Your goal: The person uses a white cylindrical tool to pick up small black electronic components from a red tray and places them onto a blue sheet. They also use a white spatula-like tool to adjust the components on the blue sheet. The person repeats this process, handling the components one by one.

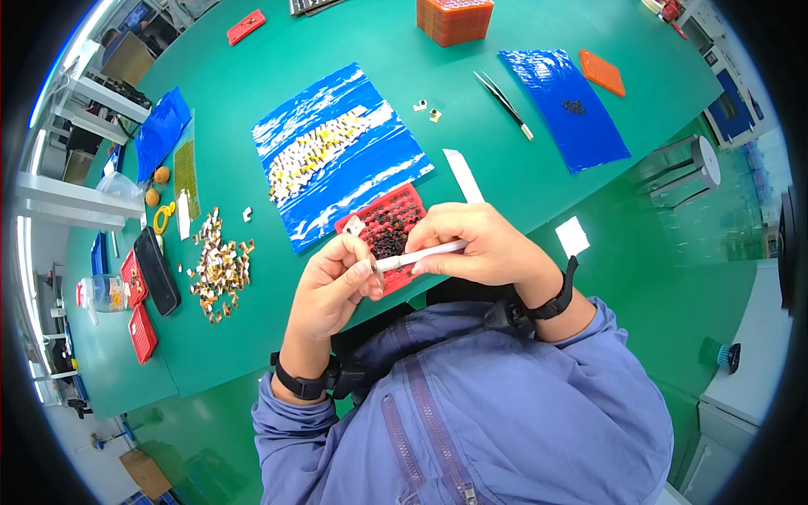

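Left to right on the counter (353, 38), I view a parts pile (220, 271) back from the near edge; the left hand (337, 278), pinching a small part (376, 277) by that edge; the red tray (407, 196) beneath; the white rod (431, 251), grasped by the right hand (480, 241), tip at the part.

A green worktop (379, 44) stands over a glossy green floor (627, 282). At right, a round stool (706, 162) and white cabinet (730, 438); at left, white beams (76, 195).
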The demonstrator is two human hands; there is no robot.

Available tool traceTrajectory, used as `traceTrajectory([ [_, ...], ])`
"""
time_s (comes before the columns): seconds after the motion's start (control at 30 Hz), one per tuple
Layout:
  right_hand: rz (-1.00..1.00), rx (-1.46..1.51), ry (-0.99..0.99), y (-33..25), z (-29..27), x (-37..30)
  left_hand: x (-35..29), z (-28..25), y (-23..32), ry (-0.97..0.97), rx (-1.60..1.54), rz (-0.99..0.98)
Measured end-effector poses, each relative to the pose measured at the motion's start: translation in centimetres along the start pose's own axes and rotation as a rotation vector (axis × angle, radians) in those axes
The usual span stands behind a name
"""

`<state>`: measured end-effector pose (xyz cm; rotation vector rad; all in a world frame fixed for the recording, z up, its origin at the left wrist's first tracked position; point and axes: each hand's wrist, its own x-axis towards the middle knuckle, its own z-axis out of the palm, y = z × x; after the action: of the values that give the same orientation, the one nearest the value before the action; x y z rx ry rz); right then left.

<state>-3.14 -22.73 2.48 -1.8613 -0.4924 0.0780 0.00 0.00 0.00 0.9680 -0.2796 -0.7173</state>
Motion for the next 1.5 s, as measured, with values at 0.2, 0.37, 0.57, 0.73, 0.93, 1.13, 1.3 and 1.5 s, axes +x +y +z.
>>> traceTrajectory([
  [0.2,-0.062,-0.040,0.174,1.7,-0.5,-0.7,0.2,0.3,-0.1,0.041,0.024,0.013],
  [0.37,0.028,-0.094,0.231,1.7,-1.5,-1.3,0.1,0.3,0.0,0.065,0.059,0.005],
  [0.57,0.095,0.019,0.415,3.7,-1.9,-2.1,-0.1,0.9,-1.0,0.153,0.538,0.316],
  [0.73,0.108,0.169,0.443,4.2,-1.9,-2.2,0.1,1.7,-1.4,0.095,1.243,0.808],
  [0.93,0.083,0.152,0.428,4.4,-2.1,-2.4,0.3,2.1,-1.3,0.018,1.365,0.902],
  [1.13,0.048,0.118,0.422,4.3,-2.3,-2.5,0.5,2.1,-1.6,0.057,1.422,0.933],
  [1.3,0.014,0.080,0.403,4.2,-2.5,-2.6,-0.7,3.2,1.7,0.014,1.386,0.602],
  [1.5,-0.018,0.055,0.391,4.0,-2.6,-2.6,3.3,1.3,8.1,0.110,1.354,0.144],
])
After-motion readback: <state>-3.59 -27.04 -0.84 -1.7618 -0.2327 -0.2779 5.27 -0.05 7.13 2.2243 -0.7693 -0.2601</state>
